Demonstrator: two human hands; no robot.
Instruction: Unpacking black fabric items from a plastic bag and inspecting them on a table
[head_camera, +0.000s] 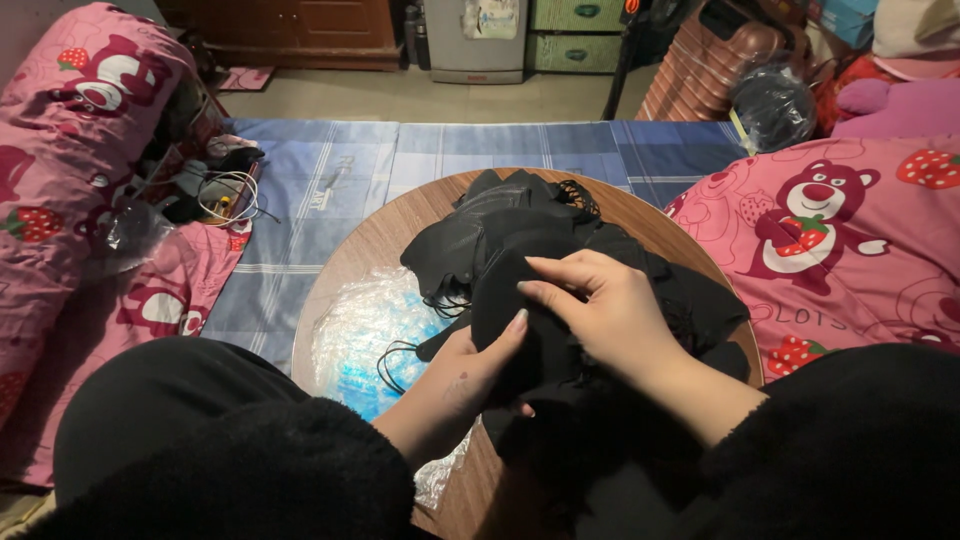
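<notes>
On the round wooden table (350, 262), a heap of black fabric pieces (520, 235) spreads from the centre out toward twelve and three o'clock, and both hands work at its near edge. The left hand (470, 372) comes in from seven o'clock, palm up under a black fabric piece (535, 330), its thumb raised over the cloth and the other fingers hidden beneath, so it grips the piece from below. The right hand (600, 305) comes in from five o'clock and lies on top of the same piece, fingers (545, 268) close together and curled, the tips pinching the cloth's upper edge toward eleven o'clock. The held piece sits just in front of the heap, touching it, near the middle of the table. At eight o'clock from the hands a crinkled clear plastic bag (370, 330) with a blue tint lies flat on the table, a thin black loop of cord resting on it. The table stands on a blue checked sheet (330, 170). Pink bedding with bear and strawberry prints (840, 230) lies at three o'clock, and more of the same pink cloth (70, 150) is bundled at nine o'clock, with a tangle of cables (225, 195) just beside it.
</notes>
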